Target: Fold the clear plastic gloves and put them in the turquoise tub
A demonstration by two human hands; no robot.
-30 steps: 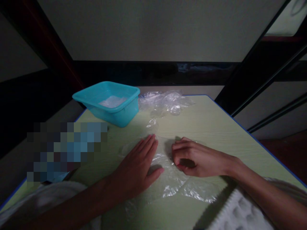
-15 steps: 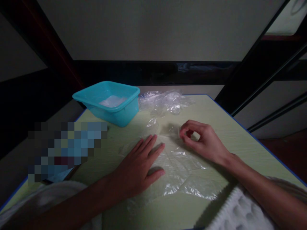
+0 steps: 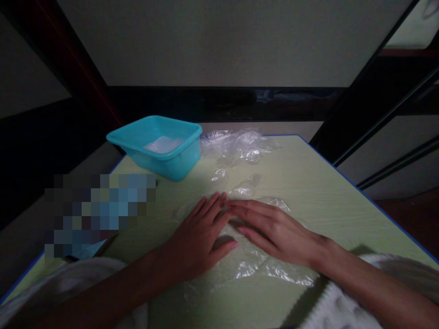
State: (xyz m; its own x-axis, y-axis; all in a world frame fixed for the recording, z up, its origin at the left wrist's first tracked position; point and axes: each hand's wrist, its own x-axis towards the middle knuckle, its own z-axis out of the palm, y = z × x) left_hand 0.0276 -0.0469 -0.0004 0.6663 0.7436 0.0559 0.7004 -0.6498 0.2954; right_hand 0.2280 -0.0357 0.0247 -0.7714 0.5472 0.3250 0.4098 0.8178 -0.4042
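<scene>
A clear plastic bag (image 3: 252,267) lies spread on the table in front of me, creased and shiny along its near edge. Two strips of it, like handles, point toward the back. My left hand (image 3: 206,235) rests flat on its left part with the fingers stretched out. From the right, my right hand (image 3: 270,226) reaches over the bag, fingers extended, its fingertips meeting the left index finger. Both palms face down, and neither hand grips anything. The hands hide the middle of the bag.
At the back left stands a turquoise plastic basin (image 3: 178,162) with whitish plastic inside. A crumpled heap of clear plastic bags (image 3: 242,144) lies beside it at the table's back edge. A phone-like device (image 3: 91,249), mostly pixelated, is on the left. The pale table (image 3: 329,196) has blue edging.
My right hand has gone from a pinch near the bag's right handle to flat, moving left and nearer to me beside the left hand. The right handle now lies down. My left hand stays put.
</scene>
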